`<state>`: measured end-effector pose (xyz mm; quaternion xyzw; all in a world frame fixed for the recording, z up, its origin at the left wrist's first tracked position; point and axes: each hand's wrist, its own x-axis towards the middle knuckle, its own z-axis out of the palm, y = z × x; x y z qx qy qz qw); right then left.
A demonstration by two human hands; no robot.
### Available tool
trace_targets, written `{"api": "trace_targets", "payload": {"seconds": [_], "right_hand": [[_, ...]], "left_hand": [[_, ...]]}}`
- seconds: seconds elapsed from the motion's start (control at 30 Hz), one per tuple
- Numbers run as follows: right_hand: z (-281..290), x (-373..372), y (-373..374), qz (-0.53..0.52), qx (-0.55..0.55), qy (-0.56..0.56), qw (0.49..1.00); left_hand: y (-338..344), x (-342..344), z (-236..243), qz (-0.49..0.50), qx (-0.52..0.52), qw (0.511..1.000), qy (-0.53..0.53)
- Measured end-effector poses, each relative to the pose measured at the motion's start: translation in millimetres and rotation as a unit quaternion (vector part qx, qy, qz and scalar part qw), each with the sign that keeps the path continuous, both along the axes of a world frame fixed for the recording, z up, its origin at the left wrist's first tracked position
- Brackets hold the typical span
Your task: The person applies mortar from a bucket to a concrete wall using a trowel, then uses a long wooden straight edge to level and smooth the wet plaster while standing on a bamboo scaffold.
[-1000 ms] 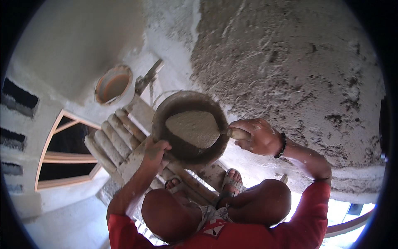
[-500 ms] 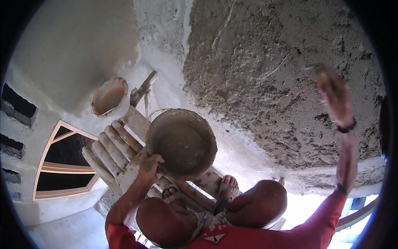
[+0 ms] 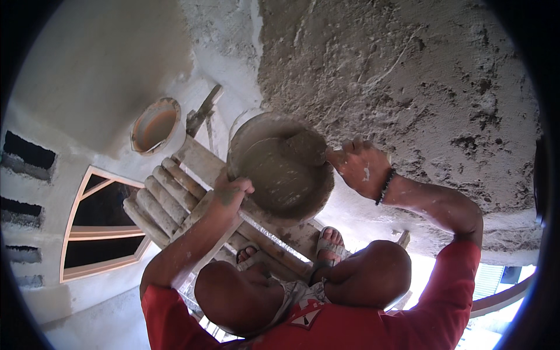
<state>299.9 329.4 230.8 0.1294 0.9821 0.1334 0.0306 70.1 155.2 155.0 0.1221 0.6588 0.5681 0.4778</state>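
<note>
A round, mortar-crusted bucket (image 3: 329, 195) tilts in front of my knees, with wet grey mortar (image 3: 274, 169) inside. The fingers of my left hand (image 3: 228, 197) are closed over its near left rim. On the opposite side, my right hand (image 3: 364, 169) is closed round the handle of a trowel. The trowel's mortar-coated blade (image 3: 306, 147) dips into the bucket at its far right side; my fingers hide most of the handle.
My sandalled feet rest on a platform of wooden planks and poles (image 3: 166, 195). A second, pale bucket (image 3: 156, 125) stands beyond it at left. Rough, mortar-covered wall (image 3: 402, 76) rises ahead and right. A wooden-framed opening (image 3: 96, 233) lies left.
My right hand has come down and left from the wall, bringing the trowel into the bucket. The bucket, still gripped by my left hand, has shifted right and tilted.
</note>
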Motion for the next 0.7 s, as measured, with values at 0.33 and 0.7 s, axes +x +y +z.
{"api": "trace_targets", "payload": {"seconds": [0.33,0.7], "right_hand": [[-28,11,-2,0.004,-0.310,0.039,0.950],[92,46,-6,-0.013,-0.402,0.134,0.906]], "left_hand": [[-6,2,15,-0.039,0.007,0.999,0.023],[-17,-6,-18,0.012,0.070,0.997,-0.039]]}}
